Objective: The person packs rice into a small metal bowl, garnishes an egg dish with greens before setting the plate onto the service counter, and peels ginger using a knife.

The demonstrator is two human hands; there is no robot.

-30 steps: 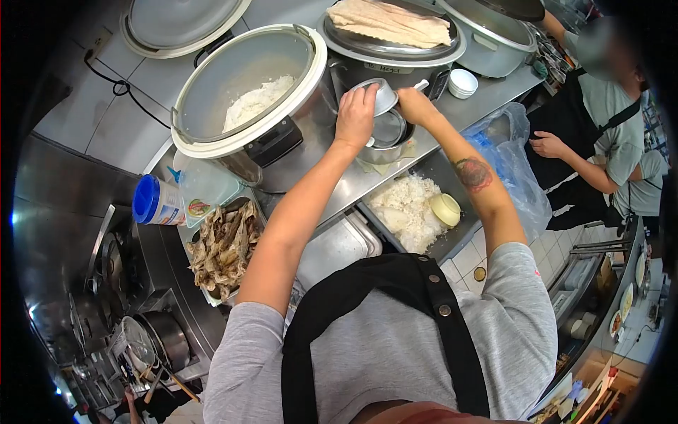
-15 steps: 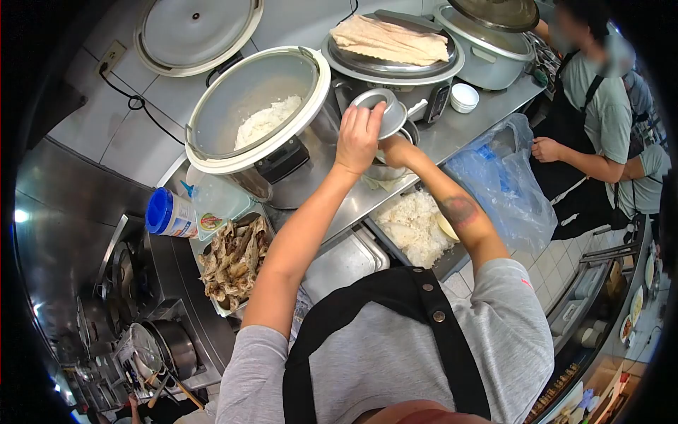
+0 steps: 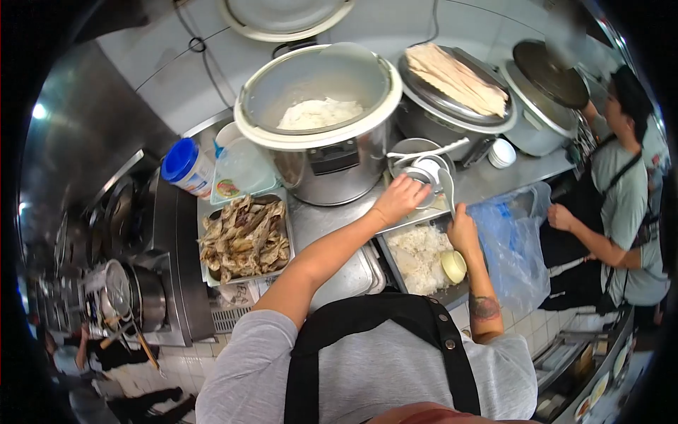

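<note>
My left hand is closed on the rim of a small metal bowl, with something white inside it. My right hand grips the handle of a white rice paddle, its blade beside the small bowl. Behind them, a larger metal bowl stands on the counter, with a white-handled utensil lying across it. Just below my hands is a tray of white rice, with a pale yellow bowl resting in it. To the left stands an uncovered rice cooker with rice inside.
A tray of dried brown pieces and a blue-lidded tub are at left. A pale folded slab lies on a lidded cooker. White bowls and a plastic bag are at right, near a co-worker.
My view has turned, shifting the counter items. The metal bowl in my left hand went from tipped to lower and more level. My right hand has drawn back toward me, now showing the rice paddle.
</note>
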